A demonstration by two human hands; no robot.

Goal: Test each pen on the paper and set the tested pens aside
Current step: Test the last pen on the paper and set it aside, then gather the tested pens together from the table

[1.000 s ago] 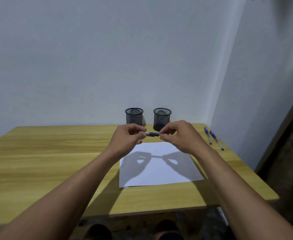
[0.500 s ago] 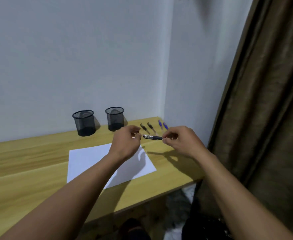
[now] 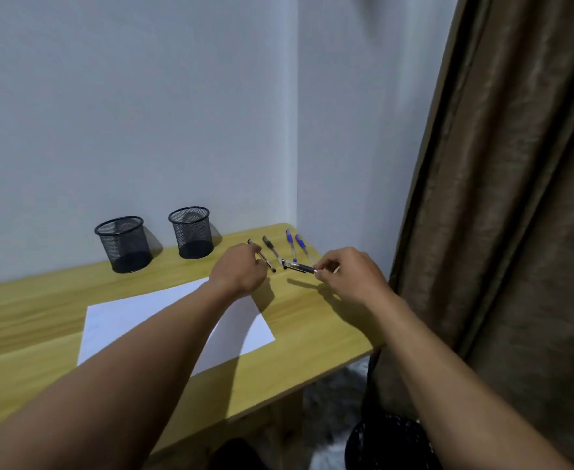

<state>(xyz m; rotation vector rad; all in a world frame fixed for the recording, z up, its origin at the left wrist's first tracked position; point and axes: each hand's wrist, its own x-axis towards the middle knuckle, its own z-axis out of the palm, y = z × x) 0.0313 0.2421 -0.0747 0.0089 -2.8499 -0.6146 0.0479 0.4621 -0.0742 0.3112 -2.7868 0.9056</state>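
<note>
My right hand (image 3: pixel 346 276) pinches the right end of a black pen (image 3: pixel 298 266) and holds it level, just above the wooden table (image 3: pixel 312 334) near its right end. My left hand (image 3: pixel 238 273) hovers beside it with loosely curled fingers and holds nothing. It partly covers a black pen (image 3: pixel 268 262) lying on the table. Another black pen (image 3: pixel 272 249) and two blue pens (image 3: pixel 291 247) (image 3: pixel 301 245) lie in a row behind my hands. A white sheet of paper (image 3: pixel 136 317) lies flat under my left forearm.
Two black mesh pen cups (image 3: pixel 124 244) (image 3: pixel 192 232) stand at the back against the wall. A brown curtain (image 3: pixel 499 232) hangs just past the table's right edge. The wall corner is behind the row of pens.
My left hand let go of the black pen, which my right hand carried to the right, toward the row of pens. My view swung right, off the paper.
</note>
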